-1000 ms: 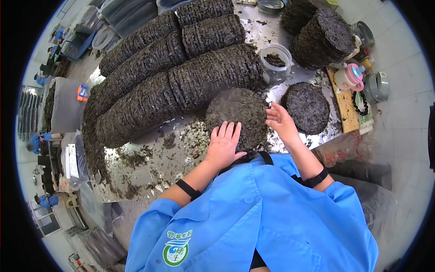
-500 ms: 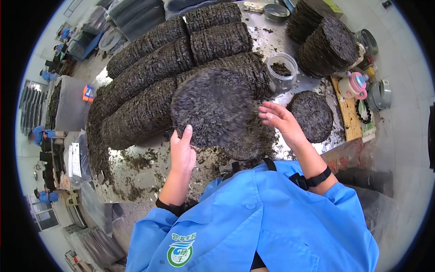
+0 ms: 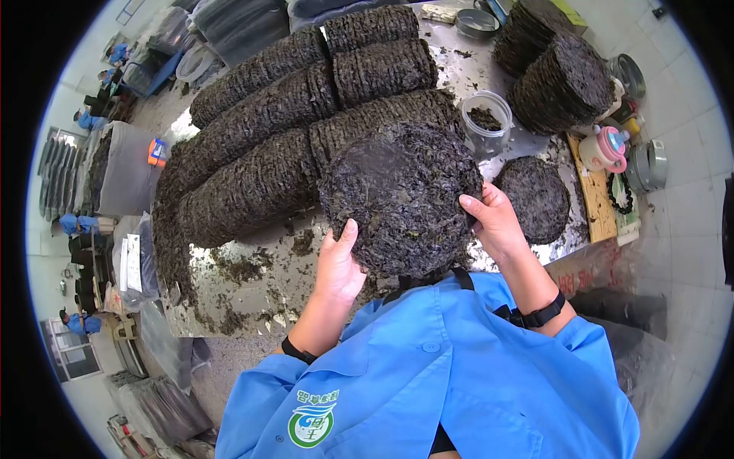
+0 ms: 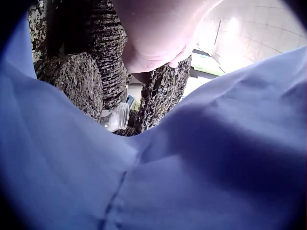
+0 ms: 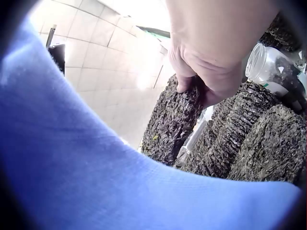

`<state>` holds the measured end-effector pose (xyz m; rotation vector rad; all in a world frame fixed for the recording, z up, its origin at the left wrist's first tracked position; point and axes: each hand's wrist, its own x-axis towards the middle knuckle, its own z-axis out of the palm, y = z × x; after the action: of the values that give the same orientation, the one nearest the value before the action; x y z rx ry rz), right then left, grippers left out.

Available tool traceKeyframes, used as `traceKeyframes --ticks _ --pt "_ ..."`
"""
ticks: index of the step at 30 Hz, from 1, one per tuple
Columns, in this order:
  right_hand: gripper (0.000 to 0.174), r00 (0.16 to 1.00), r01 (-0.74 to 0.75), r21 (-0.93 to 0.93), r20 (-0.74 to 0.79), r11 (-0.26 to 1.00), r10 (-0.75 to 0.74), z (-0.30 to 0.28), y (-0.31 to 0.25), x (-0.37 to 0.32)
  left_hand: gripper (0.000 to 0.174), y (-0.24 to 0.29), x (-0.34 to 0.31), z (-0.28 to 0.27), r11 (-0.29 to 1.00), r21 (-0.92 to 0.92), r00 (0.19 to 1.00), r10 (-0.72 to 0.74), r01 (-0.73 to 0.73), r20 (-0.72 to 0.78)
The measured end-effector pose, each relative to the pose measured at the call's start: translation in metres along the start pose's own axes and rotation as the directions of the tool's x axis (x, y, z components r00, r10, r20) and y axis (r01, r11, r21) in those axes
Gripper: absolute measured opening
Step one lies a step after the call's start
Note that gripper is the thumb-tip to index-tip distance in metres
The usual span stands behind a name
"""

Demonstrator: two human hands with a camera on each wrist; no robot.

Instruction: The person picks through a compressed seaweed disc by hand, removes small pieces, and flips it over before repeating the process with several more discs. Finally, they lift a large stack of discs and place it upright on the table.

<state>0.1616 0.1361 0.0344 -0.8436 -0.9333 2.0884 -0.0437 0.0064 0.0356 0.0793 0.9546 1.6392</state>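
Two hands hold one dark round cake [image 3: 401, 195] above the tabletop [image 3: 252, 294]. The left hand [image 3: 340, 264] and right hand [image 3: 495, 222] grasp opposite rims, fingers [image 3: 470, 203] curled round it.

Pale tiled floor [image 3: 680, 229]; shiny silver table [image 3: 284, 269]; wooden board [image 3: 592, 191] at right edge; bright light.

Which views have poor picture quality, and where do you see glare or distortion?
Head view: strong fisheye bending at the edges, glare on the metal table, the held disc sharp. Both wrist views: blurred blue cloth fills most of the frame.
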Motion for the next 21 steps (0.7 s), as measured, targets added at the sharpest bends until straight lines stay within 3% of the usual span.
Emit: traceKeyframes --ticks 9,14,17,18,19,20,21 --pt "0.026 1.000 0.014 0.035 0.004 0.999 -0.014 -0.009 0.003 -0.001 0.045 -0.005 -0.002 0.002 0.995 -0.076 0.997 -0.064 0.067 0.044" --pt "0.028 0.999 0.032 0.023 -0.016 0.999 -0.032 -0.013 -0.002 -0.008 0.044 -0.009 0.003 0.000 0.969 -0.093 0.970 -0.220 0.229 0.099" --pt "0.031 0.995 0.056 -0.017 -0.079 0.998 -0.057 -0.044 -0.003 -0.016 0.049 -0.017 0.006 0.005 0.954 -0.052 0.945 -0.285 0.297 0.164" --pt "0.030 0.986 0.079 -0.048 -0.143 0.996 -0.085 -0.056 -0.007 -0.021 0.067 -0.024 0.008 0.011 0.971 0.028 0.930 -0.235 0.237 0.284" --pt "0.030 0.963 0.089 -0.093 -0.245 0.992 -0.110 -0.080 -0.008 -0.032 0.067 -0.030 0.007 0.005 0.967 0.022 0.930 -0.251 0.254 0.270" --pt "0.026 0.902 0.137 -0.070 -0.403 0.988 -0.154 -0.101 -0.032 -0.049 0.081 -0.039 0.016 -0.004 0.776 0.624 0.922 -0.166 -0.097 0.350" --pt "0.026 0.851 0.186 -0.103 -0.481 0.977 -0.212 -0.121 -0.035 -0.055 0.094 -0.041 0.024 -0.009 0.183 0.880 0.872 -0.150 -0.439 0.466"
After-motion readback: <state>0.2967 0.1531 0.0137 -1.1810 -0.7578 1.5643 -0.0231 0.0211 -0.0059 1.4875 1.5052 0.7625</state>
